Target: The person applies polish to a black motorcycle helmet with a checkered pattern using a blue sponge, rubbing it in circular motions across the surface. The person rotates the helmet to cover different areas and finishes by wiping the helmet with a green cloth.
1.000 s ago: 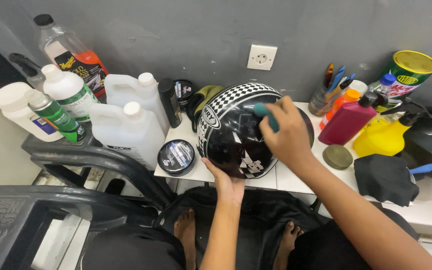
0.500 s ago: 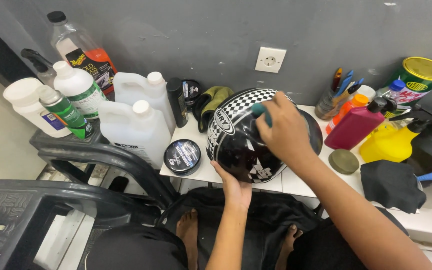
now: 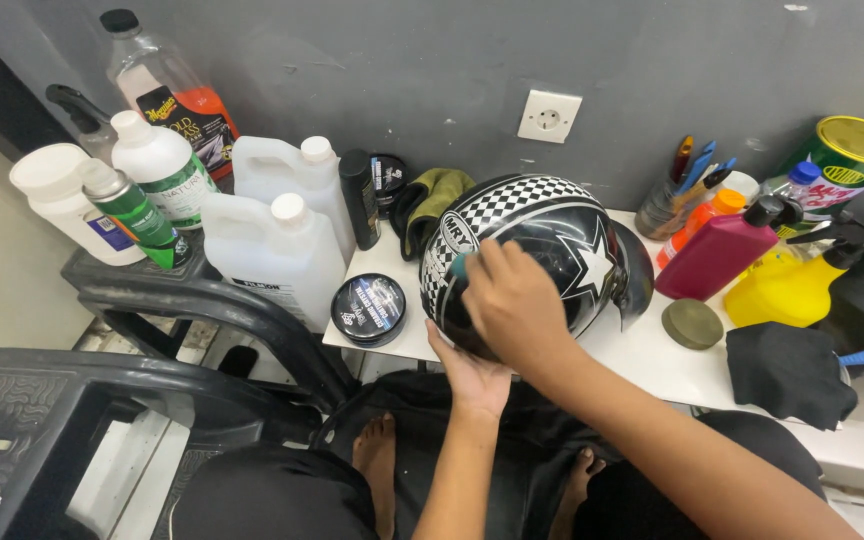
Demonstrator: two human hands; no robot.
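Observation:
A glossy black helmet (image 3: 552,240) with a white chequered band and a white star stands on the white table (image 3: 642,360) in front of me. My left hand (image 3: 472,375) cups its lower front edge from below. On the shell's front my right hand (image 3: 512,300) presses a small teal pad (image 3: 460,265), fingers closed over it. A round black tin (image 3: 369,308) lies flat on the table just left of the helmet.
Two white jugs (image 3: 274,250), a green spray can (image 3: 132,212) and other bottles stand at left. At right are a magenta bottle (image 3: 714,255), a yellow spray bottle (image 3: 787,290), a round olive pad (image 3: 692,323) and a black cloth (image 3: 790,372). A black plastic chair (image 3: 152,340) stands left.
My right hand has slid the teal pad from the helmet's top right down and left to its front. The left hand stays under the helmet.

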